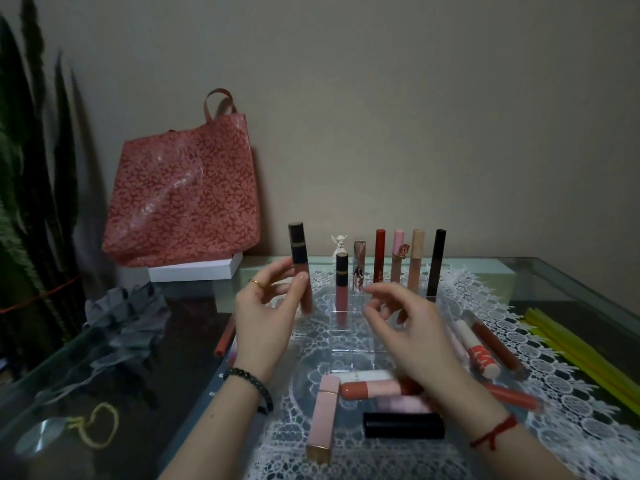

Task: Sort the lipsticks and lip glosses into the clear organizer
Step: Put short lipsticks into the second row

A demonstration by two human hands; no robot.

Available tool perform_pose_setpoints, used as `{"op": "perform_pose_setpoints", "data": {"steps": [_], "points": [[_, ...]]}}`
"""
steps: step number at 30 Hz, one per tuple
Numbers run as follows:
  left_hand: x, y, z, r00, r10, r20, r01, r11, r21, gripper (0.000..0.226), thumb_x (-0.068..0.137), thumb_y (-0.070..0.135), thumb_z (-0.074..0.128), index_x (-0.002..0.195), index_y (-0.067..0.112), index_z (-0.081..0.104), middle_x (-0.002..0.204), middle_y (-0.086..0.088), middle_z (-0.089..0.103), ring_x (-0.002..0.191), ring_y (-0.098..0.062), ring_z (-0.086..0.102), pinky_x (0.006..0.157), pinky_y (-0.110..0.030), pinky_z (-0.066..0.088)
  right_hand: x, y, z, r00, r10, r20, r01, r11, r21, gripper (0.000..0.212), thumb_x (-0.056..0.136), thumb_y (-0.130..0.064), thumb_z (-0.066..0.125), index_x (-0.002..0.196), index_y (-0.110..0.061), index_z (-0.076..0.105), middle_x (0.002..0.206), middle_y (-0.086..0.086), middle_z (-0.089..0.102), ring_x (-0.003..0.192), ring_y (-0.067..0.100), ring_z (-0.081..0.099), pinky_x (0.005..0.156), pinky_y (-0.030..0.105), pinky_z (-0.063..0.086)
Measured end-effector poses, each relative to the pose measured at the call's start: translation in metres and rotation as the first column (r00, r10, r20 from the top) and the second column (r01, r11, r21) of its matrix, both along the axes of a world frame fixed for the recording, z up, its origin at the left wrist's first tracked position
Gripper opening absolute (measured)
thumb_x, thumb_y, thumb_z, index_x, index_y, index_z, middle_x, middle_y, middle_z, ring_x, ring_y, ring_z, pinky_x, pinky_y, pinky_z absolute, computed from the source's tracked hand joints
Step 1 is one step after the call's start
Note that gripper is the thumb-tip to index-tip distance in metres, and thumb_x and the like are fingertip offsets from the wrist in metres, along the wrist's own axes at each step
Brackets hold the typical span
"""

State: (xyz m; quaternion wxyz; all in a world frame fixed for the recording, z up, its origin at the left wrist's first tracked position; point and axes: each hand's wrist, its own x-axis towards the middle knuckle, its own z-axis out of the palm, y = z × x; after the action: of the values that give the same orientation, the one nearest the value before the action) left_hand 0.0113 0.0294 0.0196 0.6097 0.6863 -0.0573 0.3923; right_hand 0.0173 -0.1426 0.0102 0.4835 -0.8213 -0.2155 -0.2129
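A black-capped lip gloss (298, 261) is gripped upright in the left hand (266, 320), pinched between thumb and fingers around its pinkish lower barrel. It is held just left of the clear organizer (349, 336), above the lace mat (554, 344). The right hand (412, 327) is held over the front of the organizer with its fingers loosely curled. Nothing is seen in it, though whether its fingertips brush the acrylic cannot be told from this angle.

Six tubes are already stood in the organizer. A matching gloss (341, 289) is placed nearest the held one, and five more are lined up behind it and to the right, ending in a dark tube (436, 265).

Several pieces are left lying on the tabletop (180, 393). A pink square tube (323, 414), a black lipstick (403, 425) and a coral-and-white tube (370, 388) are found in front of the organizer, and a red-and-white tube (479, 353) to its right.

The step in hand is judged to be the placing of the held gloss, with the sorting perhaps half done. For the next move, the tube should be kept vertical and lowered base first into a free slot, probably beside its twin. Care is called for, since the clear walls are hard to see and the standing neighbour could be knocked over.
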Motion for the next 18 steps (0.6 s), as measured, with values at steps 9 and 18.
{"op": "perform_pose_setpoints", "data": {"steps": [9, 18], "points": [[-0.008, -0.025, -0.013, 0.935, -0.353, -0.036, 0.355, 0.932, 0.07, 0.025, 0.07, 0.018, 0.068, 0.093, 0.027, 0.069, 0.092, 0.009, 0.072, 0.086, -0.01, 0.067, 0.069, -0.013, 0.05, -0.005, 0.005, 0.004, 0.988, 0.152, -0.026, -0.139, 0.954, 0.267, 0.031, 0.076, -0.018, 0.065, 0.094, -0.042, 0.058, 0.087, -0.013, 0.066, 0.081, -0.001, 0.061, 0.073, 0.015, 0.052], [-0.009, -0.033, -0.015, 0.93, -0.366, -0.031, 0.368, 0.928, 0.064, 0.028, 0.072, 0.011, 0.067, 0.091, 0.031, 0.069, 0.089, 0.011, 0.072, 0.081, -0.005, 0.066, 0.063, -0.01, 0.049, -0.005, 0.004, 0.006, 0.97, 0.243, -0.019, -0.219, 0.905, 0.364, 0.029, 0.075, -0.007, 0.067, 0.085, -0.034, 0.063, 0.086, -0.014, 0.069, 0.077, 0.002, 0.064, 0.067, 0.012, 0.052]]}}
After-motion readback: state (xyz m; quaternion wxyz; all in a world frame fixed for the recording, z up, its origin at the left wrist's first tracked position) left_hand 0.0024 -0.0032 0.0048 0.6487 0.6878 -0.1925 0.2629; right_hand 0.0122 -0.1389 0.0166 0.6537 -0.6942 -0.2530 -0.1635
